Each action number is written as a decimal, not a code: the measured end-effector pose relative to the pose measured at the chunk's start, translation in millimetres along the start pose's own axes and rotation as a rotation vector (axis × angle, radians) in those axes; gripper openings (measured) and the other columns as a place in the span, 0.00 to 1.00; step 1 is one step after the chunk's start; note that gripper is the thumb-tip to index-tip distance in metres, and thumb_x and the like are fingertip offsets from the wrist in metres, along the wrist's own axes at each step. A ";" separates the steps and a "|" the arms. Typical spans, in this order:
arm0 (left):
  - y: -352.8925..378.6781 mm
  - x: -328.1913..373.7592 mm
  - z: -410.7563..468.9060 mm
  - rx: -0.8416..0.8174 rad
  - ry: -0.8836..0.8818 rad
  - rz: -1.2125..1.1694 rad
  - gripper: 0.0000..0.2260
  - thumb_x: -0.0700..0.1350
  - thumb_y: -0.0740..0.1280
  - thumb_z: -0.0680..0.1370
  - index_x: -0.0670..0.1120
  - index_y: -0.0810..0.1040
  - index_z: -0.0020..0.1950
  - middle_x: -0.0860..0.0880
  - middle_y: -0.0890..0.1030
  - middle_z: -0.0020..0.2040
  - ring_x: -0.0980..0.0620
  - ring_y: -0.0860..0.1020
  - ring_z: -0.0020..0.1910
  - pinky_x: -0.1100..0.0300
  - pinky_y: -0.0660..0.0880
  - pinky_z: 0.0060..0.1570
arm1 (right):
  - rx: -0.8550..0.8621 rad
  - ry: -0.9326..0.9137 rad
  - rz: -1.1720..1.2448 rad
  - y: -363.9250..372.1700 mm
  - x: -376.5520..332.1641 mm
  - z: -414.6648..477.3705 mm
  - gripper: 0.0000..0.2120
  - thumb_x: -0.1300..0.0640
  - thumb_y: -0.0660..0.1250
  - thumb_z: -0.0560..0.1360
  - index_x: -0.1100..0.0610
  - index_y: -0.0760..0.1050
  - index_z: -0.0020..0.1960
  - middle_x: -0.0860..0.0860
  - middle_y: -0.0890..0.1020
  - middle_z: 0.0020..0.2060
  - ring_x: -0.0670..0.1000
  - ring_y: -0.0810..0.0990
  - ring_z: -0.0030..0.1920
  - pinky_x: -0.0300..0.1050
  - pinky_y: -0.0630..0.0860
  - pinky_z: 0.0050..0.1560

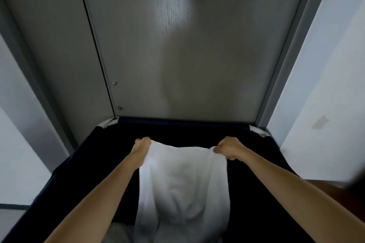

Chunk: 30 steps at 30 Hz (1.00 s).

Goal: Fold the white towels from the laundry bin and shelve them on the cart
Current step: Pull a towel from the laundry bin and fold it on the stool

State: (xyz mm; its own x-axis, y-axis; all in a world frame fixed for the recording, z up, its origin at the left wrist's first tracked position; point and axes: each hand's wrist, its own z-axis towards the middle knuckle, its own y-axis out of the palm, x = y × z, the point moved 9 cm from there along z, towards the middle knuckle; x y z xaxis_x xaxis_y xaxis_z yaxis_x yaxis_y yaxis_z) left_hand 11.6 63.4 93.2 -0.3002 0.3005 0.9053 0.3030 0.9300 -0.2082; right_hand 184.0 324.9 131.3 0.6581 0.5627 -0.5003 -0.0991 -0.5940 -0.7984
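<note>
1. Both hands are up and out in front. The left hand [141, 145] is clenched on one top corner of the white towel [183, 183], and the right hand [227, 148] is clenched on the other, thumb pinched over the cloth.
2. The towel's top edge sags a little between the two fists, running left to right. The rest drops away from the hands, down and back towards the person.
3. So the long axis runs from the hands down into the laundry bin [177, 123]. The lower end goes out of view at the bottom of the shot, and I cannot tell whether it has cleared the bin.
4. The towel hangs over the bin's dark interior, about midway between its side walls. There is more pale laundry [116, 232] low at the left, blurred, likely further towels.
5. The hands sit about level and about equally far out, so neither arm has the edge. The towel lies below and between them, not off to either side.
6. My read is that this is the shake-out before the first fold. Next the two corners should meet, hand to hand, to halve the width. The risk is the hidden bottom end dragging or twisting.
7. Behind the bin stands a grey door [177, 55], with a white wall [325, 85] at the right. No cart is in view, so shelving looks a way off.
</note>
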 end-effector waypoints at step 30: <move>87.5 -49.5 -130.4 -0.045 0.335 0.052 0.11 0.40 0.65 0.77 0.55 0.77 0.38 0.57 0.79 0.36 0.66 0.76 0.34 0.74 0.70 0.34 | 0.053 -0.048 0.590 97.5 5.3 -64.9 0.15 0.58 0.66 0.76 0.59 0.72 0.31 0.52 0.78 0.27 0.46 0.78 0.30 0.40 0.78 0.40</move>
State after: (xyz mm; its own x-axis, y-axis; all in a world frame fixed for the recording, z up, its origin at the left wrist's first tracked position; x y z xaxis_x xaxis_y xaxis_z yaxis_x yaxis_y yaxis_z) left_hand 170.9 102.4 78.5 0.0287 0.2538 0.9668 0.3521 0.9027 -0.2474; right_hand 226.2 232.7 72.6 0.4459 0.1721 -0.8784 -0.4757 -0.7857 -0.3954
